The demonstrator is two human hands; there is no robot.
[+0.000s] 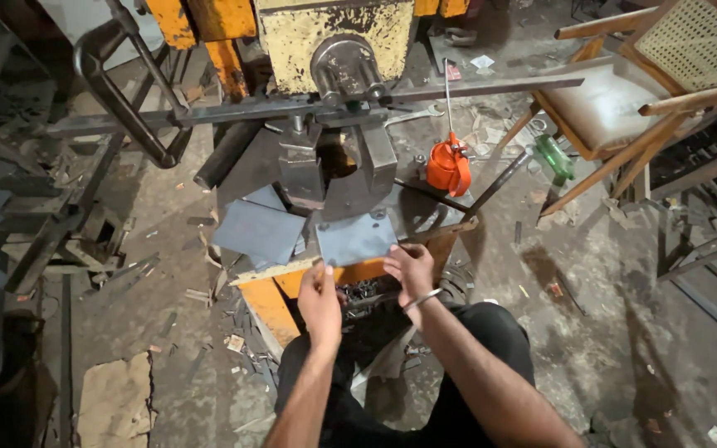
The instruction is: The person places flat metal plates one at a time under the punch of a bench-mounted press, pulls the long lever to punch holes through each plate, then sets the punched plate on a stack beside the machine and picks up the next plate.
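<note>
A flat grey square metal plate [356, 239] lies on the bed of a yellow press machine [325, 41]. My left hand [319, 300] grips the plate's near left edge. My right hand [410, 267], with a metal bangle on its wrist, holds the near right corner. The plate's far edge sits just under the press's steel head [338, 162]. A second grey plate [257, 231] rests to the left on the bed, tilted and partly over the edge.
An orange oil can [448, 166] stands right of the press head. A green bottle [554, 158] lies under a wooden chair [624, 99] at the right. Metal bars and scrap [51, 241] are piled on the left floor. A black lever handle [126, 99] hangs at upper left.
</note>
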